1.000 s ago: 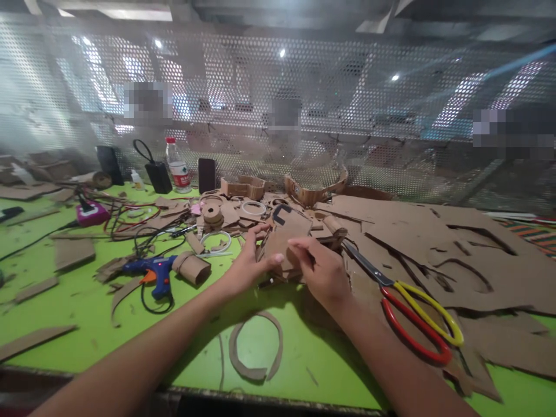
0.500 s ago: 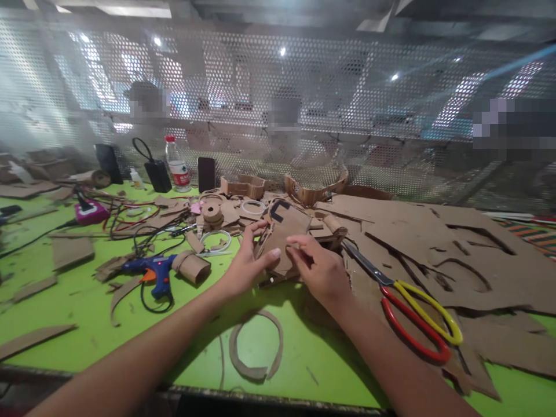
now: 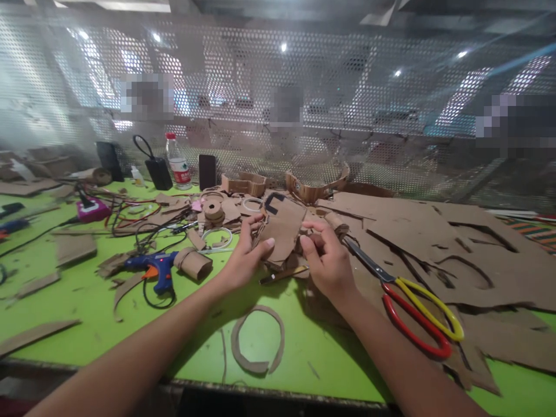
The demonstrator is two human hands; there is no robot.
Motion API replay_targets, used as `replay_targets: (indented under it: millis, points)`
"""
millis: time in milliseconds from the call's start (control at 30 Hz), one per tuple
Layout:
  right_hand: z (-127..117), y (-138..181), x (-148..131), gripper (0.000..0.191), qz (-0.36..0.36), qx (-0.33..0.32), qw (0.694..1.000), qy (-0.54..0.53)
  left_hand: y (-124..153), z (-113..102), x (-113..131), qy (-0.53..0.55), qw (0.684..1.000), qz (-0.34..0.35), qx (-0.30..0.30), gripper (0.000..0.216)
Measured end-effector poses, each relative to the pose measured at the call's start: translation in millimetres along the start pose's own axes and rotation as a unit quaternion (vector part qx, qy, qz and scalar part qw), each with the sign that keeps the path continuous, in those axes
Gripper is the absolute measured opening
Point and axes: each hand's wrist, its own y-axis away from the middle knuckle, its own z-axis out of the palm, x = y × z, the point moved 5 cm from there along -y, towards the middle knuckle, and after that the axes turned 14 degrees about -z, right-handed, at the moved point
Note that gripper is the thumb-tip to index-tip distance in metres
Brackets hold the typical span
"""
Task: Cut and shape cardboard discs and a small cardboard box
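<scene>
A flat brown cardboard piece [image 3: 281, 229] with a dark rectangular cutout near its top is held up over the green table [image 3: 87, 301]. My left hand [image 3: 243, 255] grips its left edge, thumb pressed on the front. My right hand [image 3: 326, 259] is curled at its right side, fingers closed on small cardboard bits beside the piece. A thin cardboard strip [image 3: 283, 274] lies just below both hands. Red and yellow scissors [image 3: 412, 307] rest on cardboard right of my right hand.
Large cut cardboard sheets [image 3: 434, 243] cover the right half. A curved cardboard ring [image 3: 258, 339] lies near the front edge. A blue glue gun [image 3: 152, 266], a cardboard roll [image 3: 193, 263], cables, a water bottle [image 3: 177, 163] and phones sit left and behind. A perforated screen [image 3: 304, 104] backs the table.
The cardboard piece has been raised and tilted upright. My right hand slid from the piece's front to its right side and curled in.
</scene>
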Motion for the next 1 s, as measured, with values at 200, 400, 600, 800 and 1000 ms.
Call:
replay_targets:
  millis: [200,400,600,800,1000]
  points:
    - [4.6,1.5,-0.8,0.03,0.006,-0.029,1.0,-0.008,0.4,1.3,1.0,-0.008,1.0,0.009,-0.007,0.058]
    - [13.5,4.1,0.0,0.04,0.012,-0.088,0.996,-0.015,3.8,2.7,-0.5,-0.015,1.0,0.006,-0.002,0.054]
    - [10.2,2.8,0.0,0.042,0.013,-0.092,0.996,0.005,0.3,-0.7,-3.4,-0.001,1.0,0.004,0.01,0.056]
    - [-9.8,-11.1,12.1,0.031,0.06,-0.122,0.985,0.102,-4.9,-8.4,-6.2,0.047,0.998,-0.019,0.04,0.057]
    - [-85.1,17.2,43.1,0.022,0.17,-0.235,0.929,0.231,-4.3,-6.5,-10.8,0.15,0.982,-0.114,0.007,0.059]
